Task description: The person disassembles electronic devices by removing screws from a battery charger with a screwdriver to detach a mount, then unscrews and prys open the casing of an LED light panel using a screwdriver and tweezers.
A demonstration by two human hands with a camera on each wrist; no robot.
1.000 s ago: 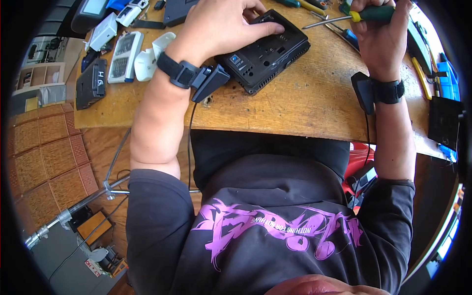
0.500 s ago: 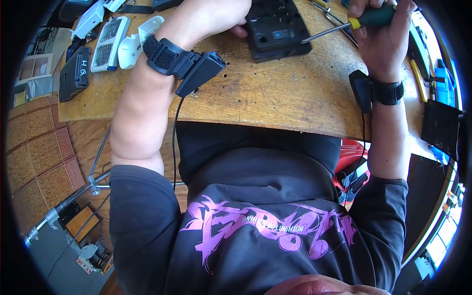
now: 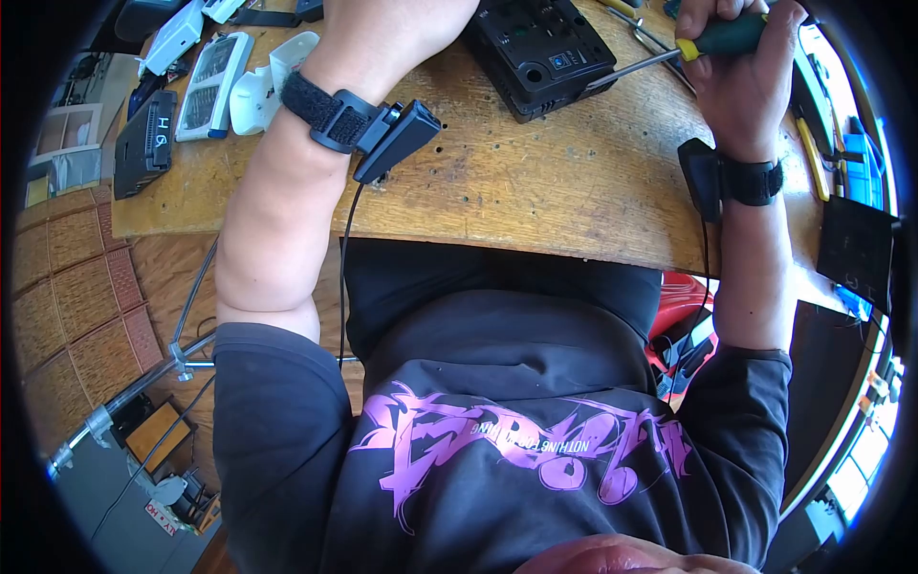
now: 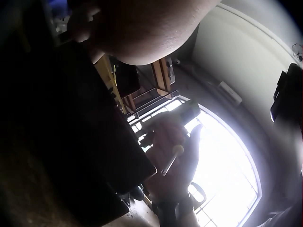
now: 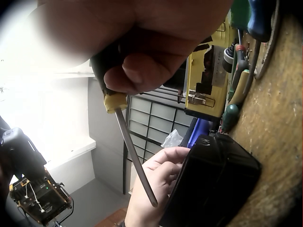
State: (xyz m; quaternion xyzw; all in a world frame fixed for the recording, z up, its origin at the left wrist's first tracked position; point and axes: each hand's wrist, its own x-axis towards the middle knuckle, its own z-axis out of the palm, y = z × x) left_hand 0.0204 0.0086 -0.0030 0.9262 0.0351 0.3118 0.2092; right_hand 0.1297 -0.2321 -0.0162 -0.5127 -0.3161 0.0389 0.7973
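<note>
Since a second ago, you're turning the black casing point(image 3: 540, 57) around on the wooden bench point(image 3: 478, 191); its small label point(image 3: 565, 60) is now sitting by the near right corner instead of out at the left end. Your right hand point(image 3: 746, 96) is barely moving. Most of your left fingers are getting cut off at the top of the head view, and the left wrist view is going so dark that I'm losing the casing's details. From the right wrist cam, your left hand point(image 5: 151, 189) is gripping the casing's far edge, fingers bending against it, some tips hiding behind. Your right fingers are curling round the screwdriver point(image 3: 722, 36), so the casing is lying outside them, past the shaft point(image 3: 645, 65). Overhead, the tip is overlapping the casing's edge, but both wrist views are showing it standing clear.
</note>
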